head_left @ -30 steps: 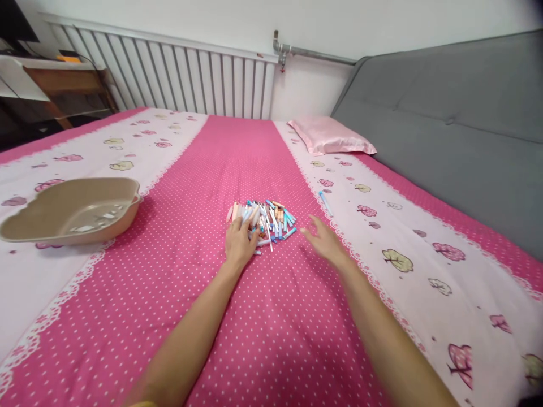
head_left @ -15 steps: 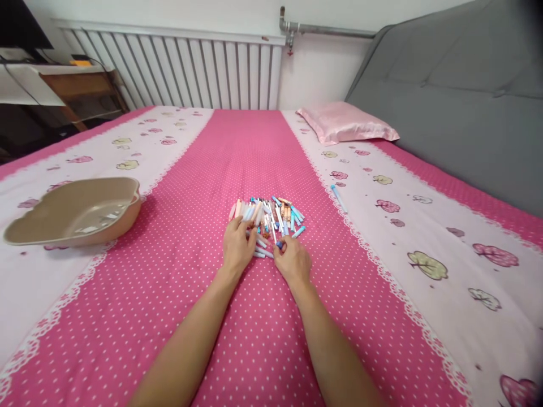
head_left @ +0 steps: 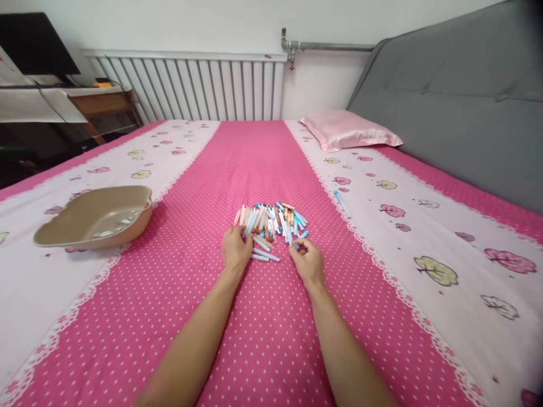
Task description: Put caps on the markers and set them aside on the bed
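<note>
A heap of marker pens (head_left: 271,219) in pale blue, peach, white and brown lies on the pink polka-dot bedspread (head_left: 263,311). At the heap's left side my left hand (head_left: 236,249) is closed, fingers and thumb round pale blue markers (head_left: 250,223) that tilt up from it; how many is unclear. My right hand (head_left: 309,264), at the near right edge, pinches the lower end of a pale lavender marker (head_left: 289,234). Several light blue markers (head_left: 265,255) lie loose between my hands.
A beige plastic basin (head_left: 55,230) stands on the bed at the left. One blue marker (head_left: 341,203) lies apart to the right. Farther back are a pink pillow (head_left: 348,130), a grey headboard (head_left: 449,107), a radiator (head_left: 190,85) and a monitor (head_left: 38,42).
My right hand has shifted right, from a white marker with a dark blue end to a pale lavender one. My left hand stays at the heap's left side. The camera view has tilted up slightly.
</note>
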{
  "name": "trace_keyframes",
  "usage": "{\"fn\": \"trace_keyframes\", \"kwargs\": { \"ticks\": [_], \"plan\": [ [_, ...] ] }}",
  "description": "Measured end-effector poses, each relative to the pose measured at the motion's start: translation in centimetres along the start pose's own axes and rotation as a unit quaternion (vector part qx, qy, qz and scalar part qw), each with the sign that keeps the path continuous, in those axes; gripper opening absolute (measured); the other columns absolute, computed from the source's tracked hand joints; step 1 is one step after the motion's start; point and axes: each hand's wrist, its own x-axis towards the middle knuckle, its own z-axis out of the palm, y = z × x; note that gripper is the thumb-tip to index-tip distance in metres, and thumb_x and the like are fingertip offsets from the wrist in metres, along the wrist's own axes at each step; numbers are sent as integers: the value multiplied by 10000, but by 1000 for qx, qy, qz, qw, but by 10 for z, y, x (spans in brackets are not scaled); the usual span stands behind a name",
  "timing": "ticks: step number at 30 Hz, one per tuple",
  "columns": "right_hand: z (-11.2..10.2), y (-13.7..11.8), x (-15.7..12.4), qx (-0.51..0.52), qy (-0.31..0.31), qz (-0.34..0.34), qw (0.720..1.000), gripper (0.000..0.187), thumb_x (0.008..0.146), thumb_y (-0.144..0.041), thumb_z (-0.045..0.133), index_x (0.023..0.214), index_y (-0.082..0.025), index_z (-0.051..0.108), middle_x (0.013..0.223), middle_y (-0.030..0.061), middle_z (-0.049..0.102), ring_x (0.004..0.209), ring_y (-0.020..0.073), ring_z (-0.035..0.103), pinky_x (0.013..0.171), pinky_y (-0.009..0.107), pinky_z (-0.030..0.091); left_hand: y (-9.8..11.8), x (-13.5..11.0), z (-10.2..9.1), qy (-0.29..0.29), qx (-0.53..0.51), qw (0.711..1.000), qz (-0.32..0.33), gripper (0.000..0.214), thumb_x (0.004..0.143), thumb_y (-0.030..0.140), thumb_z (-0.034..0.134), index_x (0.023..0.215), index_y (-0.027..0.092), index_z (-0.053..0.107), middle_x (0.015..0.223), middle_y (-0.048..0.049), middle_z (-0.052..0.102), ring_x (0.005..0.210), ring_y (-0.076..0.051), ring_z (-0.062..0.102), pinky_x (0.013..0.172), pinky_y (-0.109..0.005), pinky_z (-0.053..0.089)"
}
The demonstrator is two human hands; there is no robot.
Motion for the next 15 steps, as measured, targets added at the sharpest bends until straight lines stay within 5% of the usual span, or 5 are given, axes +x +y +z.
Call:
{"fn": "trace_keyframes", "kwargs": {
  "ticks": [8,15],
  "plan": [
    [5,8,2,53,-12,-27,998,197,659,-328,548,761,-175,618,452,-80,384,418,101,361,462,217,306,1,9,3,-48,-10,996,-78,255,717,408,545,854,199,591,755,-24,597,690,-170,563,582,-255,367],
    [8,13,4,106,-17,-29,994,161,686,-324,558,757,-180,571,586,-38,532,473,98,433,497,218,346,-5,12,6,-45,-60,989,-124,209,702,369,562,830,205,539,698,15,589,621,-144,556,523,-226,334]
  ]
}}
